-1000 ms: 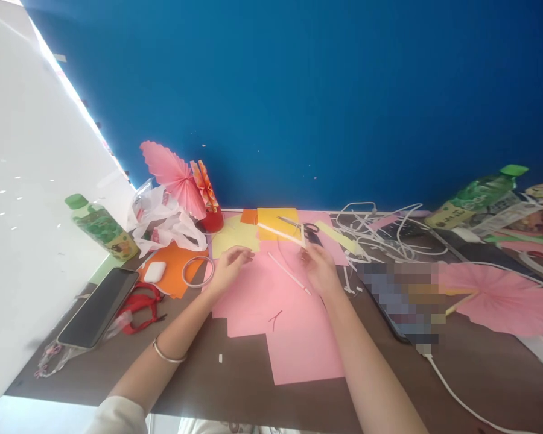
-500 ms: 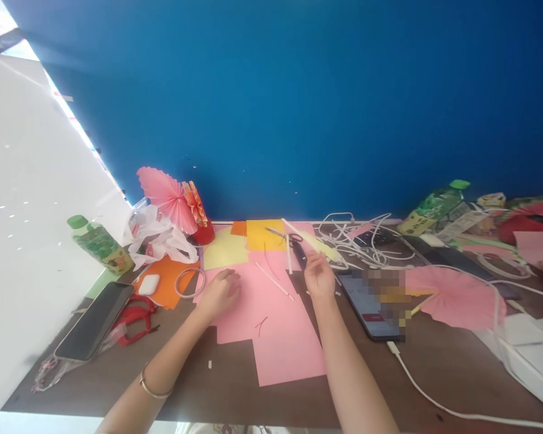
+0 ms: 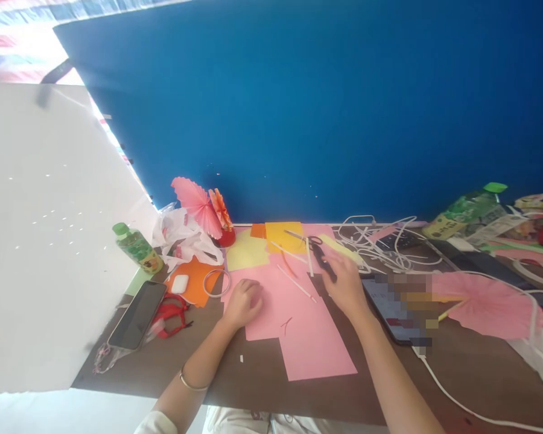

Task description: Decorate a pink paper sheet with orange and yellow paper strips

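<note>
The black-handled scissors (image 3: 319, 253) lie on the worktop (image 3: 262, 392) at the far edge of the pink paper (image 3: 298, 319), and the right hand (image 3: 346, 283) has come down from its raised position half a second ago to touch them, fingers spread, not yet gripping. The left hand (image 3: 244, 301) still rests loosely curled and empty on the pink paper. The tablet (image 3: 389, 304) screen beside them is blurred.

Two green-capped bottles (image 3: 138, 247) (image 3: 464, 211), two phones (image 3: 137, 314) (image 3: 391, 304), three pink paper fans (image 3: 198, 205) (image 3: 486, 301), one pair of scissors (image 3: 321, 256), two hands (image 3: 244, 303) (image 3: 346, 283).
</note>
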`<control>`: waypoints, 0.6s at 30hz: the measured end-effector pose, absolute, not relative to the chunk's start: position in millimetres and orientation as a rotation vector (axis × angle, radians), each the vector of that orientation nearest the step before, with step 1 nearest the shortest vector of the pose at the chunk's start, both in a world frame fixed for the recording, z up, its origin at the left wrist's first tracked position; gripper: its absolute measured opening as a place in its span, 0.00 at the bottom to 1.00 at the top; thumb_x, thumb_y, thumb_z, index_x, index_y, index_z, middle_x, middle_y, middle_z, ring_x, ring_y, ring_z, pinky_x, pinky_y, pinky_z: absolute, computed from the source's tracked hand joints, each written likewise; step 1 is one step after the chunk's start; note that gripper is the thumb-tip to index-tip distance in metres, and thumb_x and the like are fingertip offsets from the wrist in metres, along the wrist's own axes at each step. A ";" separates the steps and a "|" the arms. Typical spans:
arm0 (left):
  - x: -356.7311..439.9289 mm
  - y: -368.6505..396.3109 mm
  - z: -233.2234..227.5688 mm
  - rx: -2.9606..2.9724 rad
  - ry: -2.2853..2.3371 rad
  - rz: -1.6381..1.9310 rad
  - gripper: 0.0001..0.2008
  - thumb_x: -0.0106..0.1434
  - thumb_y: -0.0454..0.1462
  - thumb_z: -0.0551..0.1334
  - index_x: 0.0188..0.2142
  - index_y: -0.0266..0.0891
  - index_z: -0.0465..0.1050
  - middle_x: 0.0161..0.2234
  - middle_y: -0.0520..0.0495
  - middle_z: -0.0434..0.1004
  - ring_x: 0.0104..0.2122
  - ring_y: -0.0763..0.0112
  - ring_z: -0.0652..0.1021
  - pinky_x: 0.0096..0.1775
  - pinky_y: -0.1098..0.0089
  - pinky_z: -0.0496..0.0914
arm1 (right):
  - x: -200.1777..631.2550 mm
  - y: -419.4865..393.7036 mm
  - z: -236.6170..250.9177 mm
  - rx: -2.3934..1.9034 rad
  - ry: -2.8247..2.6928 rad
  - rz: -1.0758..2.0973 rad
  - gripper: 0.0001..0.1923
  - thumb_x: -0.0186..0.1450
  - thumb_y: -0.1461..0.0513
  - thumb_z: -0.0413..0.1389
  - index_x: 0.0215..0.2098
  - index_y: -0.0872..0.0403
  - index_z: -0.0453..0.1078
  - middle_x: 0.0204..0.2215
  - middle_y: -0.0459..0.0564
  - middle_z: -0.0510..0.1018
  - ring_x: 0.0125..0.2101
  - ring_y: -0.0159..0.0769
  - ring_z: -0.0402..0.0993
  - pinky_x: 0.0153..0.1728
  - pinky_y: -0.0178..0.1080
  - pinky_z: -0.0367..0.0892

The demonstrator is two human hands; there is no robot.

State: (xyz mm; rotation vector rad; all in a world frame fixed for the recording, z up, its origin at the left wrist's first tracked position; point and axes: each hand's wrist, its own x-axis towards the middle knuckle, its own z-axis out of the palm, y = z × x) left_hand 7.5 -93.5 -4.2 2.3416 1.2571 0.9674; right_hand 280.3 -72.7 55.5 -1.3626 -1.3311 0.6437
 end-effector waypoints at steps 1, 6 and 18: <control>8.9 -94.1 -3.6 2.327 1.253 0.972 0.13 0.58 0.34 0.56 0.43 0.37 0.70 0.41 0.42 0.72 0.43 0.61 0.70 0.45 0.59 0.67 | 278.3 -84.6 52.1 -1.434 -1.549 0.585 0.09 0.55 0.61 0.58 0.36 0.49 0.72 0.47 0.52 0.69 0.54 0.47 0.58 0.57 0.56 0.48; 18.6 -101.9 -4.2 2.270 1.203 0.968 0.11 0.58 0.34 0.56 0.40 0.37 0.71 0.38 0.43 0.72 0.42 0.62 0.69 0.44 0.60 0.67 | 255.8 -134.8 29.9 -1.395 -2.145 0.677 0.06 0.60 0.63 0.52 0.34 0.51 0.70 0.40 0.51 0.70 0.45 0.39 0.66 0.49 0.45 0.61; 15.3 -109.8 3.8 2.308 1.010 0.842 0.16 0.55 0.40 0.62 0.44 0.40 0.71 0.41 0.43 0.69 0.45 0.59 0.66 0.47 0.58 0.66 | 245.7 -93.0 51.5 -1.559 -2.120 0.442 0.09 0.65 0.62 0.44 0.34 0.52 0.66 0.34 0.49 0.71 0.35 0.34 0.68 0.38 0.37 0.65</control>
